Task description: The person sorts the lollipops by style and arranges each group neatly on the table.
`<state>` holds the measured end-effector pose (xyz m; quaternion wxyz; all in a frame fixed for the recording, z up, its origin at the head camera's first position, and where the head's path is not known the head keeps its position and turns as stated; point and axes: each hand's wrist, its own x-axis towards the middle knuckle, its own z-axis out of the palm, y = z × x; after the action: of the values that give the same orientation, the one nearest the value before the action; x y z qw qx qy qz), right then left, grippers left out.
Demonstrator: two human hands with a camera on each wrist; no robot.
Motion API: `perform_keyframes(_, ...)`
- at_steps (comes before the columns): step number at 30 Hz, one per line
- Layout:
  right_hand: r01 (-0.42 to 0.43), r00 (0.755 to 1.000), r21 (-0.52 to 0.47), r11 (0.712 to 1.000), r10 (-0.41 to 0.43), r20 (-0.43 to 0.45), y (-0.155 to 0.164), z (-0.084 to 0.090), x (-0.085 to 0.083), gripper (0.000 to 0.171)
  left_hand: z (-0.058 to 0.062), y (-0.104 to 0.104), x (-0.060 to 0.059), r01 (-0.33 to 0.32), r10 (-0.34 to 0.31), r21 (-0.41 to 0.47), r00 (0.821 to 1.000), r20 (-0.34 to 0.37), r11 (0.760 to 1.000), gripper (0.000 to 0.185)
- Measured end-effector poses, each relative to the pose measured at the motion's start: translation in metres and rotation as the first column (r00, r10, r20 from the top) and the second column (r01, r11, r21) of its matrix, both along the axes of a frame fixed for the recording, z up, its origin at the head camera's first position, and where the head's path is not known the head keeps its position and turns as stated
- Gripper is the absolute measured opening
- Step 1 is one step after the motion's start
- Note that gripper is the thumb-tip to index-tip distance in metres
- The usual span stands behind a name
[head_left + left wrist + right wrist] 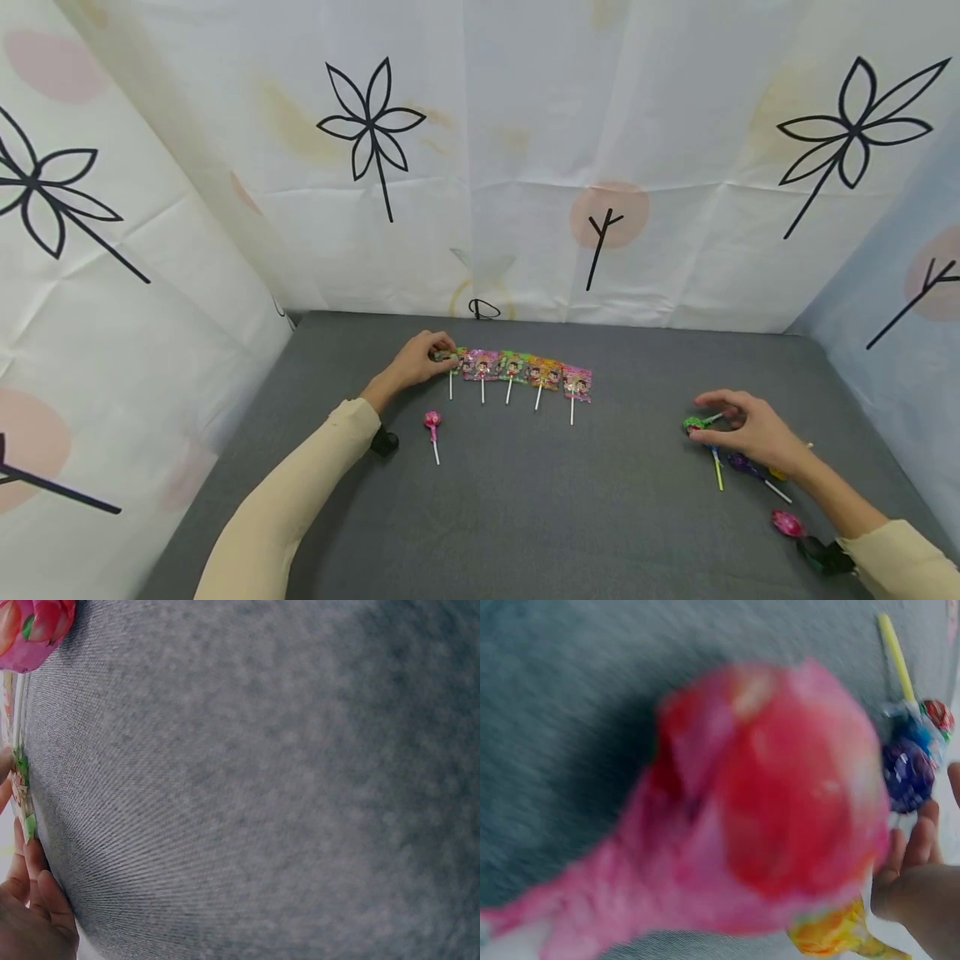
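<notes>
Several flat lollipops in colourful square wrappers (512, 367) lie in a row on the grey table (540, 500), sticks toward me. My left hand (442, 350) pinches the leftmost flat lollipop (452, 359) at the row's left end; its wrapper edge (22, 795) shows beside my fingers (34, 896) in the left wrist view. A round pink lollipop (432, 419) lies alone below that hand. On the right, my right hand (708, 421) pinches a round green lollipop (693, 425) by its stick, just above the table.
Near my right hand lie a blue lollipop with a yellow stick (716, 462), a purple one (738, 461), a yellow one (777, 474) and a pink one (787, 523). The pink one (780, 810) fills the blurred right wrist view. Patterned cloth walls (480, 167) enclose the table.
</notes>
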<state>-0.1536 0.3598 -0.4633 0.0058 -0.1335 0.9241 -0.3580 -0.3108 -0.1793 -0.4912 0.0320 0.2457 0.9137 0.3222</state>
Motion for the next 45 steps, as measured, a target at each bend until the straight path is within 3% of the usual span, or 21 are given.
perform_keyframes(13,0.065,0.996,-0.007,0.998,-0.066,-0.066,-0.007,-0.014,0.005,0.038,-0.002,0.000,-0.001,0.003,-0.003,-0.008,1.000,-0.007,1.000,0.019)
perform_keyframes(24,0.097,0.994,0.007,0.995,-0.097,-0.047,-0.009,-0.013,0.007,0.028,-0.001,0.000,-0.002,-0.001,0.001,-0.004,1.000,0.002,1.000,0.019)
perform_keyframes(36,0.114,0.992,-0.096,0.989,-0.117,-0.035,-0.014,0.004,0.003,0.026,0.000,0.001,-0.001,-0.002,0.002,-0.015,1.000,0.002,1.000,0.019)
perform_keyframes(45,0.087,0.994,-0.106,0.990,-0.093,-0.053,-0.031,0.022,0.000,0.021,0.000,0.001,-0.001,0.001,-0.001,-0.010,1.000,0.002,1.000,0.019)
